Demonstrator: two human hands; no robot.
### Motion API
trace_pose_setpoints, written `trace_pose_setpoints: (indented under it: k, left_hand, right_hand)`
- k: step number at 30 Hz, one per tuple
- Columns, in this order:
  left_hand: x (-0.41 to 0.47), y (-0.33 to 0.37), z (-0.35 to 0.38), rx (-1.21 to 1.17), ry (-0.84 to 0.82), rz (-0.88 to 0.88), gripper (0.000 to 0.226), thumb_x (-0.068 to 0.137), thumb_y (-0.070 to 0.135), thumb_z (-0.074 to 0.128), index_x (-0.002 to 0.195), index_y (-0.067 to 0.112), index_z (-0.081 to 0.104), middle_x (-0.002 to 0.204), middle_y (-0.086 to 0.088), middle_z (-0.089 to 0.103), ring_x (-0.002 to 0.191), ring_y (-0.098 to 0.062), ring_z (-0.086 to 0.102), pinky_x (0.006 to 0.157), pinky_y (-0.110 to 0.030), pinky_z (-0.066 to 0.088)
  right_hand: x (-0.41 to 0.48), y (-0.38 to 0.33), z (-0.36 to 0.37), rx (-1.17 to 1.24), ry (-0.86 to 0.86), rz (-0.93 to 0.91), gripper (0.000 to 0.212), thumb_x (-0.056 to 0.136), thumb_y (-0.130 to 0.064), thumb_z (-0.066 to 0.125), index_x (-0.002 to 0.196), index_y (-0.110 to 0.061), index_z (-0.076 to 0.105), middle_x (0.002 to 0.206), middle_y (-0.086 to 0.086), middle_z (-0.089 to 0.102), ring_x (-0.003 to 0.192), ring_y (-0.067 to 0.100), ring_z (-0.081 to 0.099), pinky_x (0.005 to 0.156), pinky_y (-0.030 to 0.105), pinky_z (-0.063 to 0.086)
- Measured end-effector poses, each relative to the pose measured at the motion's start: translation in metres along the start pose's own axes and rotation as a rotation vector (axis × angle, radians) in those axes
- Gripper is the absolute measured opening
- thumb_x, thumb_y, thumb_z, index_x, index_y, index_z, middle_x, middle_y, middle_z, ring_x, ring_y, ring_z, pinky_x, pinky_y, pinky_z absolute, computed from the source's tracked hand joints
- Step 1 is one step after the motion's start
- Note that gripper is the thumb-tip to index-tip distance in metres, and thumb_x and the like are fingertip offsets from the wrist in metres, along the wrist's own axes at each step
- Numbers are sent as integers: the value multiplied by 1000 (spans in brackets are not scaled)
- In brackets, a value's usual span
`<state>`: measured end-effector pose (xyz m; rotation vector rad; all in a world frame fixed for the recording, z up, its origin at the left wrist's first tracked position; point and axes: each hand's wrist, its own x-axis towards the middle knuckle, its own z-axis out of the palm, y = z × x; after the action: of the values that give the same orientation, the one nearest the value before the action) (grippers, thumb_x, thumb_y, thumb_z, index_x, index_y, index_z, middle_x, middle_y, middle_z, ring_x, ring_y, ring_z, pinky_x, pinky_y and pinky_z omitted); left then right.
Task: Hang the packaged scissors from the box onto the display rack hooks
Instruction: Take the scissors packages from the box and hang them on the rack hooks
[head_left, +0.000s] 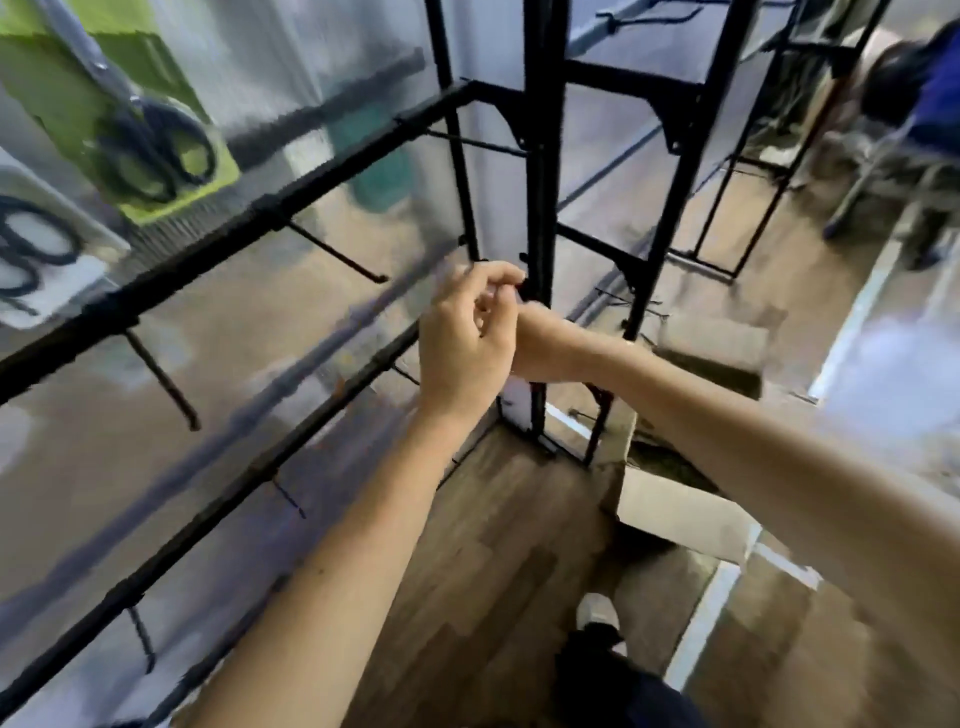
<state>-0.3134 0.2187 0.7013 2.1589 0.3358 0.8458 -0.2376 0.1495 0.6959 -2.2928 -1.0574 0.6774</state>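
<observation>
Bare hands (462, 343) and forearms (337, 561), dark trousers (623, 691), white shoe (597, 610).

Bright, even indoor light with soft, faint shadows. Motion blur smears nearly everything, worst at the left, where the rack (249, 221) bars and hung scissors (156, 150) streak. Pale glare washes the clear sheet (337, 67) behind them and the far right edge. The uprights bow with wide-angle distortion. The left hand (465, 348) is sharpest.
</observation>
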Motion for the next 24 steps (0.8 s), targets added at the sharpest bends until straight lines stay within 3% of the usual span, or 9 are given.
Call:
trace_pose_setpoints:
  k: [2,3,6,8,10,15,24]
  left_hand:
    - [-3,1,41,-7,-131,16,21,86,17,47,96,11,65,93,6,61,79,-4,53,68,-2,35]
    - [-5,-1,62,-11,-223,-16,20,88,17,48,98,12,64,97,1,62,80,-7,54,66,-1,35]
    - [-13,-14,120,39,-467,-137,18,91,13,50,103,13,63,103,-3,63,82,-14,57,69,-11,43]
    - [-16,-22,161,102,-559,-212,19,91,13,49,103,14,63,107,-5,64,89,-19,60,78,-25,47]
    - [-17,-30,196,143,-647,-264,19,91,14,48,104,15,62,110,-5,64,96,-21,60,82,-29,47]
    - [-16,-47,273,287,-879,-261,21,89,15,47,103,16,62,115,-10,62,103,-30,58,89,-34,46]
    - [-10,-93,382,551,-1145,-261,31,88,20,43,117,18,54,123,-11,56,114,-32,51,95,-41,44]
  right_hand:
    - [-6,51,-9,-54,44,67,28,93,-14,48,116,-2,58,99,9,59,107,29,57,66,17,31]
    - [-12,85,-13,-60,77,119,29,92,-17,50,116,-3,59,99,6,60,106,29,57,67,18,32]
    - [-32,175,-22,-12,49,353,30,91,-19,52,118,-7,61,121,13,60,114,27,53,92,27,38]
    - [-49,231,-28,14,34,489,29,91,-19,52,117,-10,61,124,12,59,113,26,53,90,27,39]
    - [-64,276,-32,21,13,585,29,91,-19,51,117,-11,62,124,12,59,113,26,53,87,26,39]
    - [-88,340,-30,81,-1,722,30,93,-19,49,119,-9,60,129,11,57,119,27,51,98,31,39]
    - [-78,426,-4,191,63,856,32,91,-17,49,122,-11,57,128,11,58,119,28,50,97,33,40]
